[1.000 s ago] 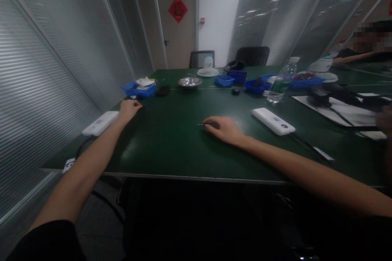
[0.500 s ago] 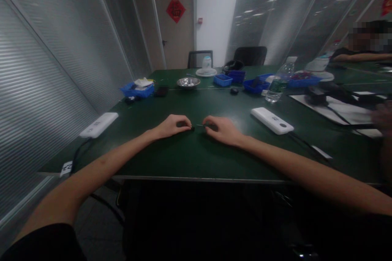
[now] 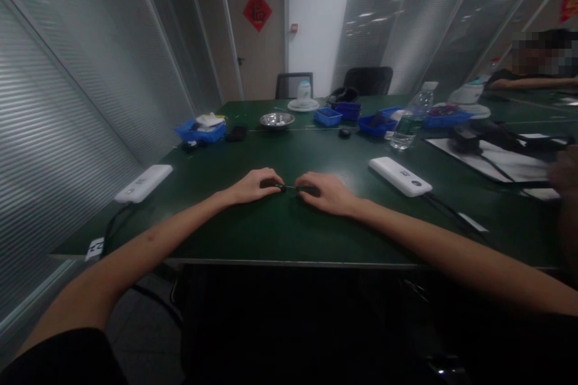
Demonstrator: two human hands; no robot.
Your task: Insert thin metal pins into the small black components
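Rod (image 3: 291, 187), thin, ran sideways at the centre of the frame, its right end pinched in the closed grip of the right hand (image 3: 329, 191). Facing it, the left hand (image 3: 253, 186) had its grip closed on a small black piece (image 3: 283, 187); whether the two things touched was unclear. Across the green table (image 3: 253, 231) stood a metal bowl (image 3: 276, 127), upper centre, and a bottle (image 3: 407, 127), upper right.

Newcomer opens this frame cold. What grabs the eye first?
Around the middle of the green table, the left hand pinches a small dark piece and the right hand holds a thin rod pointing toward it. Next, the red diamond-shaped sign on the door at the back.
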